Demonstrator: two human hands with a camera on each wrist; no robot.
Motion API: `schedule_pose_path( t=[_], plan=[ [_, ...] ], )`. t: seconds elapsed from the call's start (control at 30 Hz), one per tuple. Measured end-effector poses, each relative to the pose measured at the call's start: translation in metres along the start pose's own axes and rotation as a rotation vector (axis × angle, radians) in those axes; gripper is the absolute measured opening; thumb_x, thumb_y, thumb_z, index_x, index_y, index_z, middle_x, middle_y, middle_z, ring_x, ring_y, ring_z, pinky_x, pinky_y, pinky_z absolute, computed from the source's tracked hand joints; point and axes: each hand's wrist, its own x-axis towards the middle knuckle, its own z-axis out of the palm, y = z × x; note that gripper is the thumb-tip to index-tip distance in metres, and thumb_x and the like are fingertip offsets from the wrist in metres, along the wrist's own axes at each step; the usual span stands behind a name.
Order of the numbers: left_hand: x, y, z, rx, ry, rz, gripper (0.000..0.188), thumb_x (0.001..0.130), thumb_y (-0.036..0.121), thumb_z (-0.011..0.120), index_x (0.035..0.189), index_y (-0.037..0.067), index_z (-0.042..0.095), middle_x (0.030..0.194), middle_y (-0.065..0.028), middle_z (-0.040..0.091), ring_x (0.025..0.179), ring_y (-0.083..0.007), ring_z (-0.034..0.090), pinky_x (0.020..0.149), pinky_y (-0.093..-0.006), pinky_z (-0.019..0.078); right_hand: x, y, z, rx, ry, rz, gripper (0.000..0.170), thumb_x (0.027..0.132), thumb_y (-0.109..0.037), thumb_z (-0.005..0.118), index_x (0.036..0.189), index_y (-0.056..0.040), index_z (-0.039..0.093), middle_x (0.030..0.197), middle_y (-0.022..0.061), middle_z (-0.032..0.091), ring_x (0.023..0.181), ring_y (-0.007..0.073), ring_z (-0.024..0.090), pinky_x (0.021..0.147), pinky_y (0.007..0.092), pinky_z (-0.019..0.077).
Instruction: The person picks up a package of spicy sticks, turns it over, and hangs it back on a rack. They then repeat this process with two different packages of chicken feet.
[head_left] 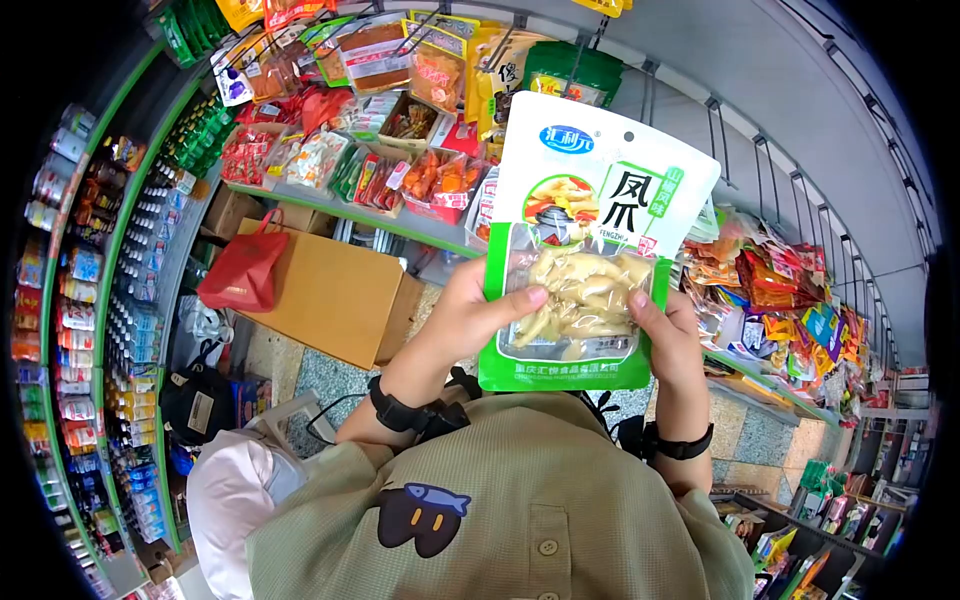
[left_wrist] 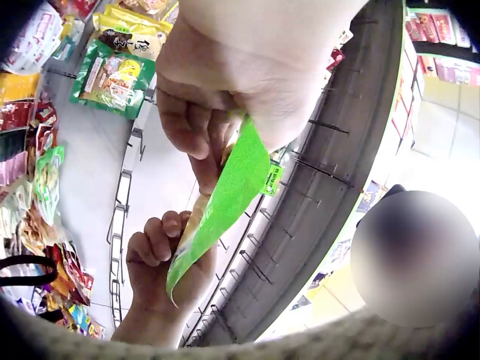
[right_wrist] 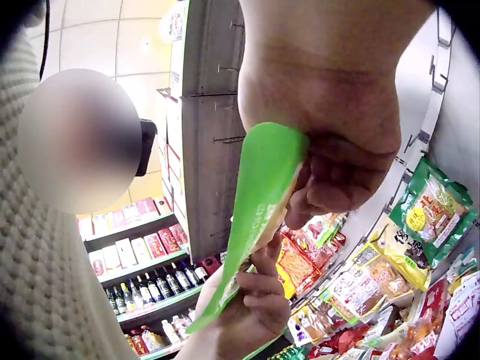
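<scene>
A white and green packet of chicken feet (head_left: pixel 585 290) is held upright in front of the chest in the head view, its printed front and clear window facing up at the camera. My left hand (head_left: pixel 475 312) grips its left edge, thumb over the window and fingers behind. On the opposite edge my right hand (head_left: pixel 668 325) pinches it the same way. From the left wrist, the green bottom of the packet (left_wrist: pixel 229 199) shows edge-on between the left hand (left_wrist: pixel 232 82) and the right hand (left_wrist: pixel 169 262). The right wrist view shows the fingers (right_wrist: pixel 330 180) curled behind it.
Shelves of bagged snacks (head_left: pixel 350 170) curve along the far side, with hanging packets above. A cardboard box (head_left: pixel 320 295) and a red bag (head_left: pixel 245 270) stand at the left. Bare metal hooks (head_left: pixel 765 160) line the rack at right. Bottle shelves (head_left: pixel 140 300) run down the far left.
</scene>
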Motion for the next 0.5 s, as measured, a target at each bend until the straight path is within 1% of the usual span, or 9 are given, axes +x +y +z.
schedule_pose_path(
  t=[0.17, 0.27, 0.37, 0.47, 0.5],
  plan=[
    [0.005, -0.003, 0.003, -0.014, -0.019, -0.032, 0.034, 0.078, 0.010, 0.060, 0.108, -0.002, 0.052, 0.098, -0.0066, 0.058, 0.087, -0.0128, 0.054, 0.078, -0.0267, 0.0430, -0.003, -0.002, -0.008, -0.020, 0.006, 0.022, 0.029, 0.088, -0.020, 0.049, 0.102, 0.0042, 0.056, 0.088, 0.0051, 0.060, 0.078, 0.0089, 0.053, 0.070, 0.0225, 0.0425],
    [0.006, -0.010, 0.002, 0.021, 0.009, -0.032, 0.035, 0.078, 0.010, 0.060, 0.109, -0.002, 0.051, 0.100, -0.0071, 0.057, 0.089, -0.0131, 0.053, 0.079, -0.0265, 0.0425, -0.002, -0.002, -0.007, -0.034, 0.012, 0.017, 0.029, 0.089, -0.020, 0.047, 0.103, 0.0041, 0.056, 0.089, 0.0047, 0.060, 0.078, 0.0086, 0.053, 0.071, 0.0217, 0.0419],
    [0.007, -0.012, 0.001, 0.062, -0.014, -0.020, 0.036, 0.078, 0.011, 0.060, 0.110, -0.003, 0.051, 0.102, -0.0072, 0.056, 0.090, -0.0135, 0.053, 0.079, -0.0268, 0.0423, -0.002, 0.003, -0.006, -0.012, 0.032, 0.002, 0.028, 0.089, -0.020, 0.047, 0.101, 0.0039, 0.056, 0.088, 0.0036, 0.059, 0.078, 0.0078, 0.052, 0.070, 0.0213, 0.0413],
    [0.007, -0.014, 0.003, 0.014, 0.005, -0.002, 0.029, 0.080, 0.014, 0.060, 0.102, -0.004, 0.054, 0.093, -0.0056, 0.058, 0.082, -0.0099, 0.052, 0.074, -0.0247, 0.0432, -0.001, 0.015, -0.012, -0.028, 0.061, 0.046, 0.026, 0.089, -0.019, 0.046, 0.099, 0.0034, 0.056, 0.085, 0.0020, 0.058, 0.075, 0.0067, 0.051, 0.068, 0.0212, 0.0408],
    [0.006, -0.014, 0.003, -0.007, 0.004, -0.014, 0.028, 0.080, 0.014, 0.060, 0.102, -0.004, 0.054, 0.092, -0.0052, 0.058, 0.082, -0.0096, 0.052, 0.074, -0.0243, 0.0432, -0.001, 0.013, -0.010, -0.012, 0.067, 0.045, 0.026, 0.089, -0.019, 0.046, 0.099, 0.0033, 0.056, 0.084, 0.0016, 0.058, 0.075, 0.0065, 0.050, 0.068, 0.0211, 0.0406]
  ],
)
